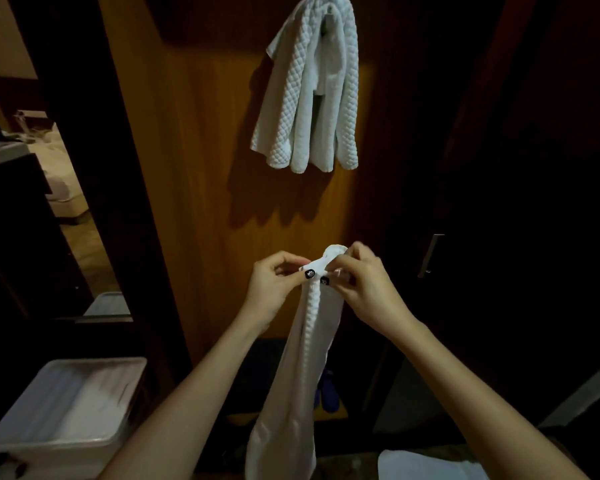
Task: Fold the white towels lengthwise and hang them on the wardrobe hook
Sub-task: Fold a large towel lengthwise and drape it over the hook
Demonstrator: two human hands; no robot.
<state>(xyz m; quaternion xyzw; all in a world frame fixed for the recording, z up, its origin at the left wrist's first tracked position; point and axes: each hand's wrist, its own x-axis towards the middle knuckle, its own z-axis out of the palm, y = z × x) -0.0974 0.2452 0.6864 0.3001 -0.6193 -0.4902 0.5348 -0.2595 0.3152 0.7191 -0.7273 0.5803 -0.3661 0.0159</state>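
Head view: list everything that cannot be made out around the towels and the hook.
Head view only.
- Hook: covered by the hanging towels; their number is unclear, folds overlap.
- Held towel: top end bunched inside left hand and right hand; bottom cut off by the lower edge.
- White cloth, bottom right: cut off by the edge.
- Wardrobe, right side: too dark.
- Bin: contents blurred.

White quilted cloth towels [309,95] hang on a smooth, warm-toned wood panel [205,150]; a matt plastic bin [66,410] nearby.
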